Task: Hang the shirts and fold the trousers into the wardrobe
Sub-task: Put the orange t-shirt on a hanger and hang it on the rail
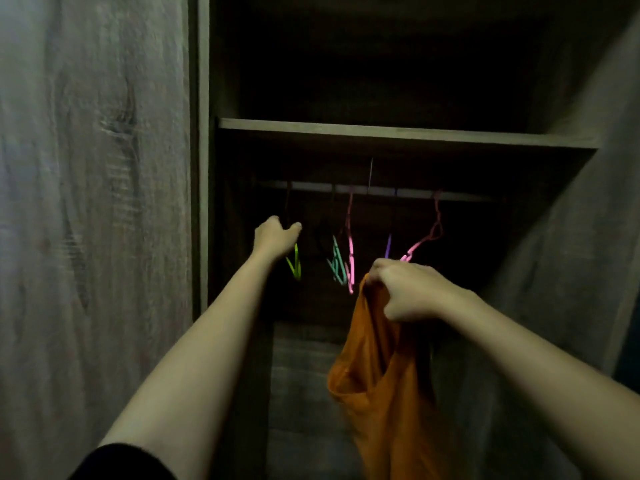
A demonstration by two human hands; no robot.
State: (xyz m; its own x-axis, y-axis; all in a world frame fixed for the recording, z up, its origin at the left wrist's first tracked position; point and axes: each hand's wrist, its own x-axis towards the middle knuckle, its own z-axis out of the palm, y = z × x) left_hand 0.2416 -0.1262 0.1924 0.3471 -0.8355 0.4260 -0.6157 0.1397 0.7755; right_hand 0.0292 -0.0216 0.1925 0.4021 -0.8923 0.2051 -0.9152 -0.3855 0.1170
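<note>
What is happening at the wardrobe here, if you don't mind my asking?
A person stands at the open wardrobe. The right hand grips an orange shirt bunched near its top, not yet on a hanger. The left hand reaches up to the green hanger on the rail; whether it grips it is unclear. Other coloured hangers hang empty.

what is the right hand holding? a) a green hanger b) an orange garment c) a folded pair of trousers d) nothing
b: the right hand has its fingers curled round the top of the orange garment, which hangs down below it.
</note>
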